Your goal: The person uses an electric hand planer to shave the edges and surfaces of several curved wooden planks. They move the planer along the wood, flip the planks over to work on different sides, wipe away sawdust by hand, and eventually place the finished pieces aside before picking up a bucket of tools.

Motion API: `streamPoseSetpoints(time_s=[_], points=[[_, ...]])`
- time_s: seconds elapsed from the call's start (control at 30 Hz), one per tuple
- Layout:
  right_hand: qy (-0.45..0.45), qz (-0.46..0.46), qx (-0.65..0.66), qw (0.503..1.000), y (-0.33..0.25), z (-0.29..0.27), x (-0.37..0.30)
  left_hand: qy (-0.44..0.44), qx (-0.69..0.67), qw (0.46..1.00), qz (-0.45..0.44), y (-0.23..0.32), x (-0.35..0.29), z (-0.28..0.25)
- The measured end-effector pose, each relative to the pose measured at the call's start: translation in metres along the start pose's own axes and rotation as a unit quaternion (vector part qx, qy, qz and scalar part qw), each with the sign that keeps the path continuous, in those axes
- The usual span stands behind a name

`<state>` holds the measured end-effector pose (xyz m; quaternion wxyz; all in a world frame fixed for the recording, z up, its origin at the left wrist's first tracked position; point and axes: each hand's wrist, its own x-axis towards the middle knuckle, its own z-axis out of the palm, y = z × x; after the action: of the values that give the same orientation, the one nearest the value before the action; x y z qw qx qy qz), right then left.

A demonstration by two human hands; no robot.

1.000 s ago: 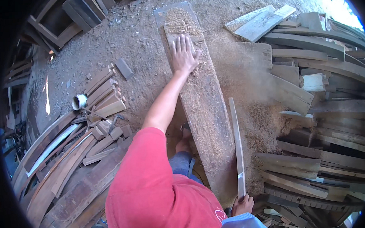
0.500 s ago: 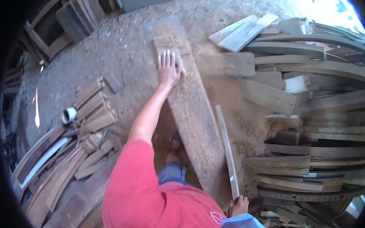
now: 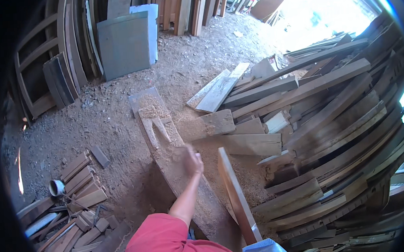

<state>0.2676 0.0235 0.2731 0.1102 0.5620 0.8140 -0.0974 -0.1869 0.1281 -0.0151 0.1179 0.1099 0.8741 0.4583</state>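
Observation:
My left hand (image 3: 193,161) is over the right edge of a long plank bench (image 3: 167,165) strewn with sawdust. Motion smears its fingers, and nothing shows in it. Farther along the bench lies a forked piece of wood (image 3: 155,128) with two narrow legs, sawdust around it. To the right of the bench a wooden board (image 3: 235,192) slants toward me, its narrow far end raised. Its near end passes behind a light blue thing (image 3: 267,249) at the lower edge. My right hand is out of sight.
On the right lies a big heap of planks and curved timbers (image 3: 328,134). Short offcuts (image 3: 84,176) and a white round container (image 3: 57,187) are on the left. Frames and a grey panel (image 3: 125,46) lean at the back. Two pale boards (image 3: 218,89) rest beyond the bench.
My left hand has left the forked piece, uncovering it, and come nearer along the bench. The board at right now stands higher and broader in view. My right hand has dropped from sight; the view tilted up.

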Motion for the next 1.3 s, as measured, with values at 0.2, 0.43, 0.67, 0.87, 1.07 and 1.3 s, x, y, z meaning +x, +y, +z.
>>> streamPoseSetpoints(time_s=[0.2, 0.43, 0.67, 0.87, 1.07, 1.3], points=[[0.065, 0.078, 0.17, 0.98, 0.021, 0.018, -0.044, 0.15, -0.339, 0.928, -0.04, 0.001, -0.02, -0.036], [0.134, -0.015, 0.343, 0.93, 0.038, 0.071, -0.081, 0.125, 0.009, 0.992, -0.021, -0.148, -0.071, -0.177], [0.132, -0.188, 0.241, 0.943, 0.005, 0.096, -0.039, -0.062, 0.199, 0.961, -0.18, -0.313, -0.212, -0.279], [0.1, -0.258, 0.186, 0.943, 0.002, 0.087, -0.026, -0.204, 0.251, 0.899, -0.296, -0.373, -0.306, -0.293], [0.029, -0.216, 0.147, 0.965, 0.0, 0.095, -0.022, -0.187, 0.168, 0.914, -0.319, -0.369, -0.329, -0.292], [0.033, -0.234, 0.128, 0.963, -0.084, 0.077, 0.028, -0.137, 0.147, 0.93, -0.308, -0.36, -0.279, -0.301]])
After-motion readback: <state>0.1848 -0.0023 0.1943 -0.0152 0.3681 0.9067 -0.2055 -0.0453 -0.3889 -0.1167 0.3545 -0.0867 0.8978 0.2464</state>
